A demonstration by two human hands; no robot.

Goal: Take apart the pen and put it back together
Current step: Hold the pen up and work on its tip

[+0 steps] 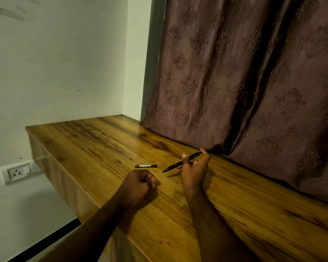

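Observation:
My right hand (195,169) holds a slim black pen (175,164) just above the wooden table (106,146), tip pointing down-left, thumb near its rear end. A short dark tube-like pen part (146,166) with a pale label lies flat on the table, left of the pen tip. My left hand (138,184) rests on the table as a closed fist, below that part and apart from it. A small dark piece shows between its fingers; I cannot tell what it is.
A brown patterned curtain (254,82) hangs along the table's far and right side, touching the surface behind my right hand. A white wall stands at the left, with a socket plate (17,172) below the table's left edge.

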